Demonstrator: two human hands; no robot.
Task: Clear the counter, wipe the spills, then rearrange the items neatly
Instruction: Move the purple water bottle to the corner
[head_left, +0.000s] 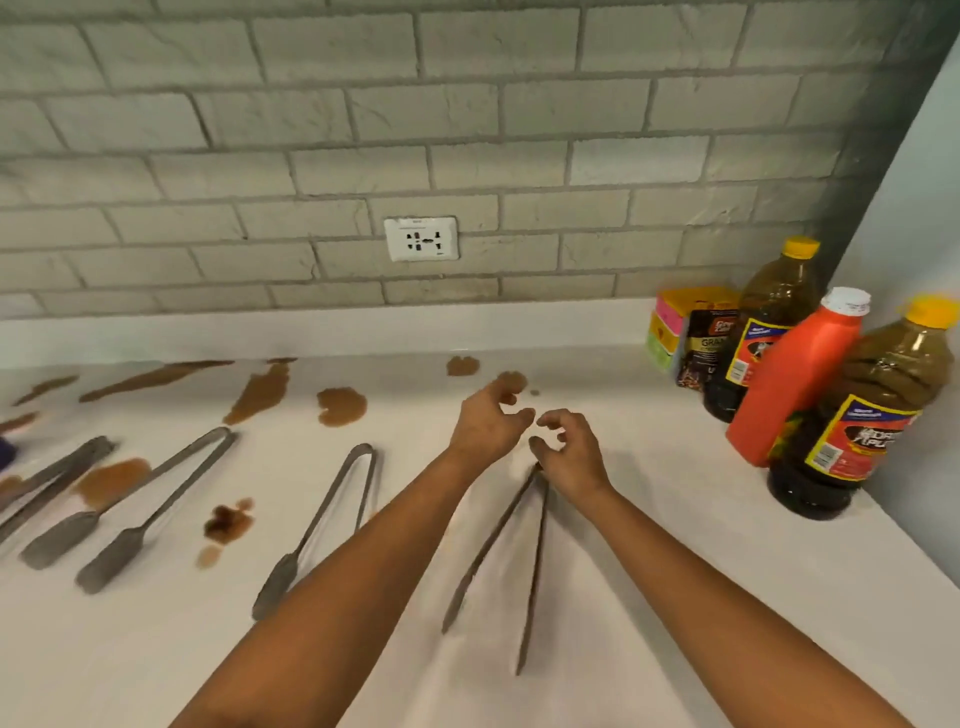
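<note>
Over a white kitchen counter (649, 519), our left hand (485, 423) and right hand (569, 454) hover side by side, fingers loosely curled and holding nothing. A pair of slim grey metal tongs (511, 545) lies just beneath our right hand, its hinge end at the heel of the palm and its two arms splaying back toward us; whether the hand touches it, we cannot tell. A second, looped pair of grey tongs (322, 525) rests left of our left forearm, with more tongs (140, 509) farther left. Brown sauce spills (341, 406) blot the counter beyond and left of our hands. Well to the right stand two dark yellow-capped bottles (769, 327) and an orange bottle (795, 379).
</note>
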